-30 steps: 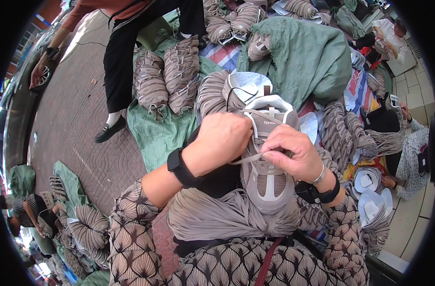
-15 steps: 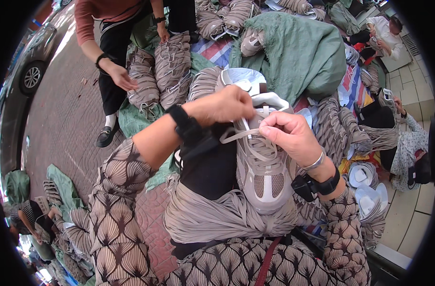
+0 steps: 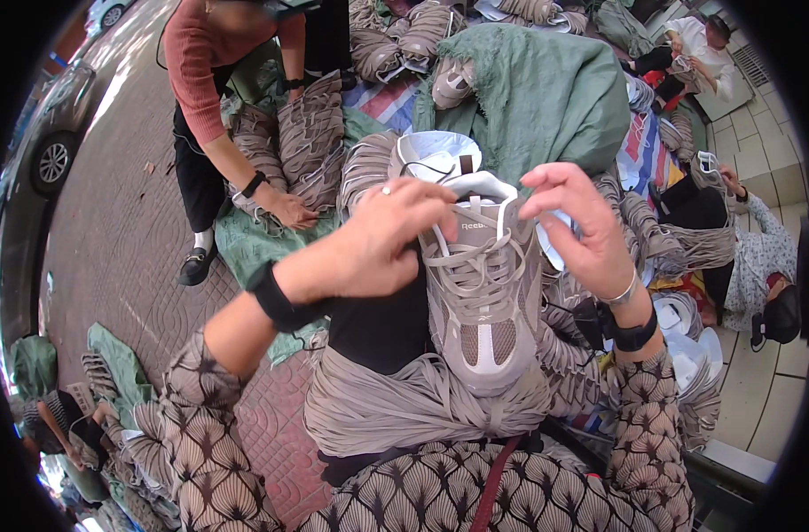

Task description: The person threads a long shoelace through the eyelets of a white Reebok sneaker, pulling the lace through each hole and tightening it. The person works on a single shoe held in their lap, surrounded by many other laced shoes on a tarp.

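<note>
A beige-grey sneaker (image 3: 486, 306) lies across my lap, toe toward me, its flat laces (image 3: 480, 266) threaded in crossing rows over the tongue. My left hand (image 3: 382, 235) is at the left side of the shoe's opening, fingers loosely bent over the upper eyelets, thumb apart from them. Whether a fingertip touches a lace cannot be made out. On the other side, my right hand (image 3: 586, 226) is open beside the collar, thumb and fingers apart and nothing between them. Under the toe, a thick bundle of beige laces (image 3: 378, 403) lies over my legs.
Bundled sneakers (image 3: 311, 133) stand ahead on the left, where a person in a pink top (image 3: 200, 89) bends with one hand low beside them. A green woven sack (image 3: 546, 97) lies beyond my shoe. Other people sit at right, and a car (image 3: 54, 160) is at far left.
My right hand has let go of the lace and moved up and right. My left hand has shifted left and down, and the loose lace loop no longer shows. The other person has bent lower.
</note>
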Action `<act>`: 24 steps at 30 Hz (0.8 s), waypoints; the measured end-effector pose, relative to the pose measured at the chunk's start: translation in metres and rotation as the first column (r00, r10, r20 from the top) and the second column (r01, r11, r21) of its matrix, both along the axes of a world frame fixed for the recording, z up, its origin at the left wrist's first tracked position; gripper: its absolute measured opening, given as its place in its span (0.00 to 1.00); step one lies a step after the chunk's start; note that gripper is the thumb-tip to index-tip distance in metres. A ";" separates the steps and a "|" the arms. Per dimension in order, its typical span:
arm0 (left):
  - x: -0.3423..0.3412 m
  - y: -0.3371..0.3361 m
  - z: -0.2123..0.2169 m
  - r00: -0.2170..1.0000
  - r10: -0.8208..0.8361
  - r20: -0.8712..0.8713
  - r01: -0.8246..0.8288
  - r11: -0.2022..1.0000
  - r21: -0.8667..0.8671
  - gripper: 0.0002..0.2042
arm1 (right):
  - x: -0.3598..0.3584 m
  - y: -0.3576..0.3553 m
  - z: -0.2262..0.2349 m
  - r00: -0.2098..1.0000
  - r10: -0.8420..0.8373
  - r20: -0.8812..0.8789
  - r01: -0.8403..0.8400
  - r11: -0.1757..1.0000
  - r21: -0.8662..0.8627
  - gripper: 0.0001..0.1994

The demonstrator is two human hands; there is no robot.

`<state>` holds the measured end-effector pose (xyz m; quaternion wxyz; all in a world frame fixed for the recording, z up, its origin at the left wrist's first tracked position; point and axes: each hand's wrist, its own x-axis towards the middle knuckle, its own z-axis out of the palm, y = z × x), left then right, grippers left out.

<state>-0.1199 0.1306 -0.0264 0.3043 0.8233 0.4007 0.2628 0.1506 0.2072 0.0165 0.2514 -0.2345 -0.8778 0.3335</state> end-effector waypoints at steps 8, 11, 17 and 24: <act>0.026 -0.035 -0.016 0.988 0.155 -0.021 -0.152 0.983 0.100 0.16 | -0.016 -0.004 -0.008 0.938 0.181 0.296 -0.251 0.942 0.221 0.08; 0.027 -0.030 -0.016 0.991 0.131 0.037 -0.134 0.987 0.091 0.12 | -0.020 0.003 0.006 0.870 0.238 0.432 -0.326 0.935 0.140 0.06; 0.020 -0.029 -0.008 0.989 0.118 0.095 -0.115 0.993 -0.036 0.10 | -0.033 0.015 0.025 0.727 0.399 0.559 -0.491 0.871 0.018 0.06; 0.019 -0.035 -0.009 0.990 0.104 0.095 -0.102 0.995 -0.020 0.10 | -0.032 -0.024 0.053 0.663 0.315 0.679 -0.529 0.839 0.128 0.07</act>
